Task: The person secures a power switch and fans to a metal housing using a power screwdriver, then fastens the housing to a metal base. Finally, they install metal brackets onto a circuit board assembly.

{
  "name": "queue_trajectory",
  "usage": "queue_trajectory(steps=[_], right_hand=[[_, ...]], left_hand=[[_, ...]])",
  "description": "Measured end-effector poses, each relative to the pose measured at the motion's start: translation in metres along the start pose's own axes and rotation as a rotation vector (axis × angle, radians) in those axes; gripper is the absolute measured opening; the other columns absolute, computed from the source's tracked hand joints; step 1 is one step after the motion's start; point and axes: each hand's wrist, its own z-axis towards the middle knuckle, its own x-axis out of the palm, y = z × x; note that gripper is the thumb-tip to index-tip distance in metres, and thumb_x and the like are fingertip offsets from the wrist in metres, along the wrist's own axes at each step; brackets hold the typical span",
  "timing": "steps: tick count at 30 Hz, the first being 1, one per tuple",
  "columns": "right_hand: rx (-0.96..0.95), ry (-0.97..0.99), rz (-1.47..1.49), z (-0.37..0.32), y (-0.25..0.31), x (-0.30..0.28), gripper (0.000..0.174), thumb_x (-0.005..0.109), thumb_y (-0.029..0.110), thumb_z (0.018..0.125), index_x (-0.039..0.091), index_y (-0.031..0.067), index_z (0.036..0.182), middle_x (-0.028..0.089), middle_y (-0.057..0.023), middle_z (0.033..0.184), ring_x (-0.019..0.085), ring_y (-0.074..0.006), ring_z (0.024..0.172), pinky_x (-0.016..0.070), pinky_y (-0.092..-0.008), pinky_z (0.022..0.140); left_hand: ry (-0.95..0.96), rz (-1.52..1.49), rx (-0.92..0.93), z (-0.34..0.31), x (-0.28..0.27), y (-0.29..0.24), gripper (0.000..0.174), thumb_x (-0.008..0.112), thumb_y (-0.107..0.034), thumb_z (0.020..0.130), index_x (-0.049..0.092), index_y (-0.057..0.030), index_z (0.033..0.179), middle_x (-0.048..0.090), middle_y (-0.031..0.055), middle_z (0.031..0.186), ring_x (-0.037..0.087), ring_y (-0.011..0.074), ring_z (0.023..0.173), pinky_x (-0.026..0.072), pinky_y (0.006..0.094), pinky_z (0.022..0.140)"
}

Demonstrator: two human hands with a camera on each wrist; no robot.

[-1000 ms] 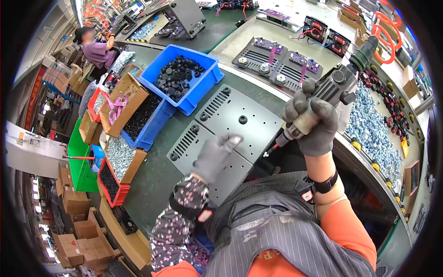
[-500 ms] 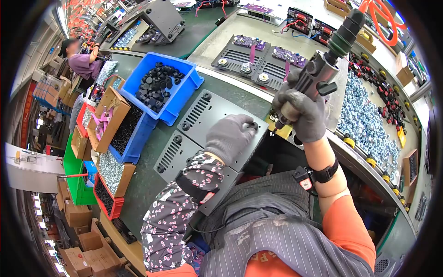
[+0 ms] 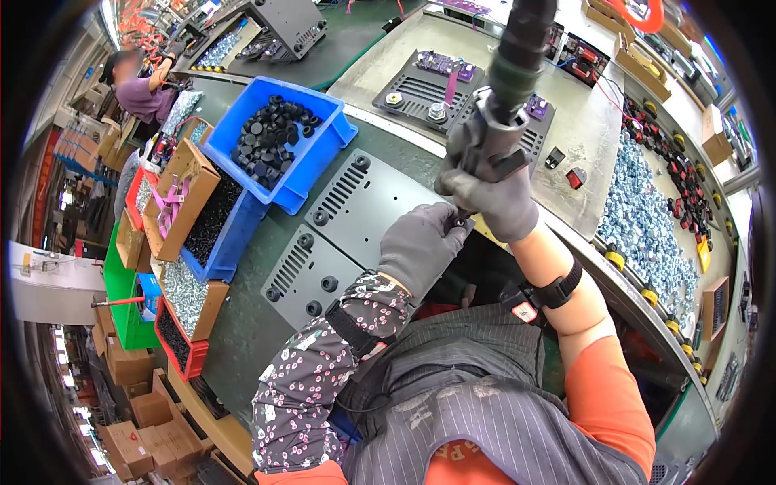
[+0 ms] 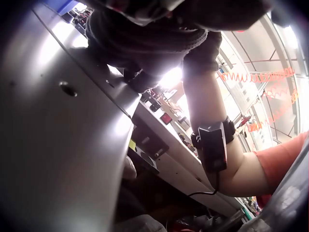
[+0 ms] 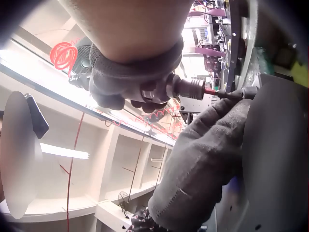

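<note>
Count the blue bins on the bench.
2. The larger bin holds black caps; the other bin, partly covered by it in view, holds small black parts. Any behind the boxes would be hidden.

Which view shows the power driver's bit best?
The right wrist view: the bit shows side-on, running from the driver toward the fingertips of the left hand. In the head view, the driver and right hand mostly hide it. In the left wrist view, I cannot make it out.
</note>
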Motion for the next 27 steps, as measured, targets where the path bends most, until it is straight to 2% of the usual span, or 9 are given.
queue_trajectory(steps=[5, 8, 10, 11, 13, 20, 22, 24, 27], right_hand=[[0.060, 0.106, 0.036, 0.001, -0.006, 0.002, 0.036, 0.069, 0.003, 0.068, 0.060, -0.0001, 0.103, 0.060, 0.0000, 0.077, 0.056, -0.0069, 0.069, 0.0490, -0.0250, 0.066], [0.095, 0.119, 0.021, 0.002, -0.010, -0.004, 0.034, 0.069, 0.004, 0.068, 0.059, -0.0003, 0.101, 0.060, -0.0006, 0.076, 0.056, -0.0074, 0.068, 0.0494, -0.0251, 0.065], [0.115, 0.132, 0.004, 0.002, -0.007, -0.004, 0.033, 0.069, 0.005, 0.068, 0.059, -0.0002, 0.099, 0.060, -0.0010, 0.075, 0.056, -0.0077, 0.067, 0.0494, -0.0251, 0.064], [0.111, 0.134, 0.013, 0.002, -0.002, -0.001, 0.033, 0.069, 0.006, 0.068, 0.058, 0.0001, 0.099, 0.060, -0.0012, 0.074, 0.056, -0.0078, 0.066, 0.0491, -0.0249, 0.063], [0.071, 0.203, 0.084, 0.004, -0.002, 0.000, 0.035, 0.069, 0.006, 0.068, 0.056, 0.0006, 0.100, 0.060, -0.0010, 0.073, 0.055, -0.0073, 0.064, 0.0480, -0.0242, 0.060], [-0.008, 0.137, 0.148, -0.006, 0.014, 0.010, 0.035, 0.064, -0.001, 0.073, 0.052, 0.0015, 0.106, 0.059, -0.0045, 0.073, 0.052, -0.0062, 0.055, 0.0403, -0.0192, 0.047], [0.002, 0.135, 0.212, -0.019, 0.025, 0.016, 0.046, 0.063, 0.009, 0.072, 0.045, 0.0030, 0.114, 0.055, -0.0076, 0.075, 0.054, -0.0177, 0.061, 0.0450, -0.0308, 0.055], [-0.167, 0.182, 0.507, -0.034, 0.036, 0.037, 0.043, 0.063, 0.002, 0.071, 0.045, 0.0015, 0.110, 0.055, -0.0094, 0.072, 0.052, -0.0147, 0.058, 0.0457, -0.0279, 0.055], [-0.036, 0.233, 0.605, -0.055, 0.045, 0.053, 0.046, 0.072, 0.011, 0.067, 0.043, 0.0032, 0.103, 0.053, -0.0070, 0.067, 0.055, -0.0178, 0.061, 0.0488, -0.0324, 0.060]], left_hand=[[0.013, 0.028, -0.015, 0.001, -0.002, 0.006, 0.029, 0.060, -0.032, 0.086, 0.063, -0.0080, 0.102, 0.064, 0.0128, 0.091, 0.061, 0.0293, 0.088, 0.0485, 0.0386, 0.077], [0.076, -0.210, -0.039, 0.004, -0.008, 0.020, 0.031, 0.056, -0.027, 0.087, 0.060, -0.0075, 0.111, 0.063, 0.0109, 0.091, 0.062, 0.0246, 0.081, 0.0490, 0.0356, 0.071], [0.126, -0.797, -0.387, -0.003, -0.032, 0.019, 0.034, 0.051, -0.021, 0.089, 0.055, -0.0023, 0.118, 0.060, 0.0054, 0.088, 0.055, 0.0128, 0.068, 0.0451, 0.0255, 0.057], [0.125, -0.795, -0.387, -0.011, -0.043, 0.018, 0.034, 0.051, -0.021, 0.089, 0.055, -0.0023, 0.118, 0.060, 0.0054, 0.088, 0.055, 0.0128, 0.068, 0.0451, 0.0255, 0.057], [0.002, -1.339, -0.384, -0.036, -0.063, 0.018, 0.038, 0.049, -0.015, 0.090, 0.047, 0.0050, 0.122, 0.050, -0.0024, 0.078, 0.036, 0.0024, 0.057, 0.0310, 0.0156, 0.046], [-0.062, -1.394, -0.335, -0.120, -0.079, 0.037, 0.035, 0.042, -0.012, 0.092, 0.047, 0.0054, 0.123, 0.054, 0.0015, 0.084, 0.038, 0.0028, 0.058, 0.0319, 0.0160, 0.045], [-0.176, -1.638, -0.419, -0.135, -0.071, 0.048, 0.038, 0.043, -0.014, 0.093, 0.044, 0.0061, 0.125, 0.054, -0.0012, 0.081, 0.034, 0.0032, 0.054, 0.0300, 0.0144, 0.043], [-0.193, -1.700, -0.484, -0.144, -0.063, 0.063, 0.036, 0.041, -0.016, 0.096, 0.046, 0.0033, 0.125, 0.050, -0.0024, 0.075, 0.032, 0.0033, 0.052, 0.0290, 0.0146, 0.041], [0.014, -2.072, -0.282, -0.152, -0.047, 0.088, 0.029, 0.040, -0.019, 0.098, 0.051, -0.0029, 0.119, 0.036, -0.0042, 0.066, 0.028, 0.0033, 0.049, 0.0277, 0.0147, 0.039]])
